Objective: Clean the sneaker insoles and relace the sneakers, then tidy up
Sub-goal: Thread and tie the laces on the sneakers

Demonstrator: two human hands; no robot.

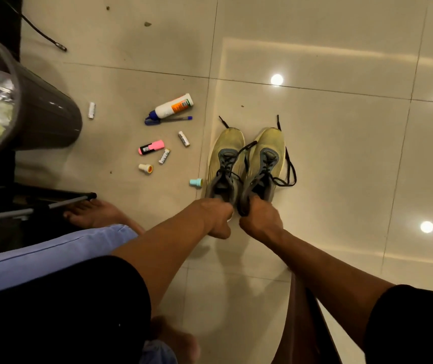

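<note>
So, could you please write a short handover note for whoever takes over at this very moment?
Left hand grips the heel of the left sneaker; right hand grips the heel of the right sneaker. The pair stands side by side on the floor.
Done: both sneakers look laced, though the laces hang loose and untied.
Insoles: not visible, so I cannot tell.
Left: tidy up the glue bottle, pen, pink highlighter and small tubes and caps scattered left of the sneakers, near the bin.
</note>
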